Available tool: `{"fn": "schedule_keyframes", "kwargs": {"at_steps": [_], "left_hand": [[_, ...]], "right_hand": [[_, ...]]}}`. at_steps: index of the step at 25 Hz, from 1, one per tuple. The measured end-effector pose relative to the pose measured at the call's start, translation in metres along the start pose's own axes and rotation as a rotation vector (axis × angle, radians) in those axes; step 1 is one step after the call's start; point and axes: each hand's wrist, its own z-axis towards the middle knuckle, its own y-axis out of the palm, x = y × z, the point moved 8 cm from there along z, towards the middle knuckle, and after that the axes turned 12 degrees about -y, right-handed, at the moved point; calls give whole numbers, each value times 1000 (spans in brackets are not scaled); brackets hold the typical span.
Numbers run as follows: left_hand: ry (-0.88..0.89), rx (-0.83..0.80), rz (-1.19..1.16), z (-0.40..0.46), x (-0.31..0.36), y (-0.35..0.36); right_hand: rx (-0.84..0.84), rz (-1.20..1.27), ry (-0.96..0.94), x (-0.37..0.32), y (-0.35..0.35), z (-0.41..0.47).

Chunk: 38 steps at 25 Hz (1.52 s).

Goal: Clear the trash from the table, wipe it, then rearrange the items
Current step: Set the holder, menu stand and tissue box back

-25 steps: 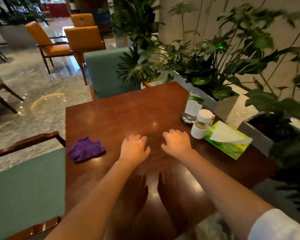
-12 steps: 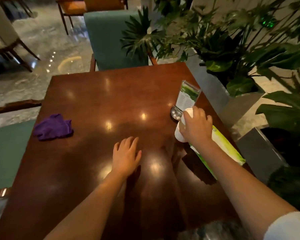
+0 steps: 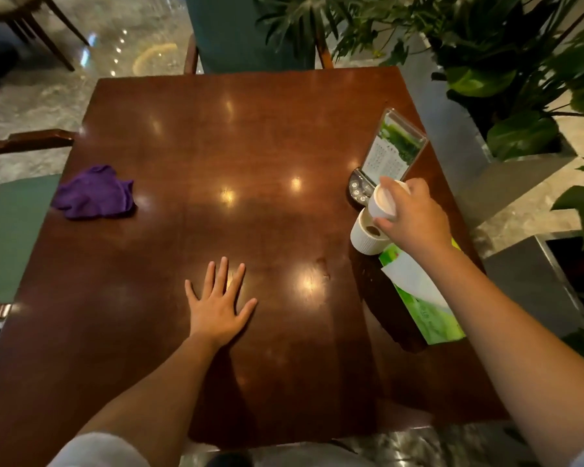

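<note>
My left hand (image 3: 220, 303) lies flat on the dark wooden table (image 3: 216, 146), fingers spread, holding nothing. My right hand (image 3: 415, 220) grips a white lidded container (image 3: 385, 200) and holds it tilted just above a white ribbed cup (image 3: 364, 239) near the right edge. A crumpled purple cloth (image 3: 95, 193) lies at the table's left side. A green tissue box (image 3: 429, 311) with a white tissue sticking out sits under my right forearm. A clear upright card stand (image 3: 397, 146) stands behind the cup, with a small dark device (image 3: 358, 188) at its foot.
A teal chair (image 3: 250, 32) faces the far table edge and a teal seat (image 3: 11, 230) is at the left. Leafy plants in grey planters (image 3: 506, 170) crowd the right side. Marble floor surrounds the table.
My right hand went from the table's middle to the white container and has lifted it off the ribbed cup. My left hand flattened and spread. The view tilted down.
</note>
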Motion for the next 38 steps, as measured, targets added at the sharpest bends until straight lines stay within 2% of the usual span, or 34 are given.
{"fn": "schedule_keyframes", "kwargs": {"at_steps": [5,10,14,21,28,31,34,38], "left_hand": [[-2,29,-6,0,-1,4],[8,26,-23,2,-2,5],[8,30,-53,2,-4,6],[21,41,-107,2,-4,5],[34,54,-135,1,-3,3],[32,55,-130,1,-5,4],[29,22,-142,4,-6,6],[33,-2,-157,3,-5,7]], "right_hand": [[99,-19,-163,-43,-3,1],[155,177,-366,-132,3,27],[127,335,-488,-217,24,58],[27,356,-720,-331,45,111],[-22,309,-753,-373,68,137],[-79,176,-805,-380,87,135],[-6,-20,-885,-391,96,123],[6,-43,-857,-388,97,119]]}}
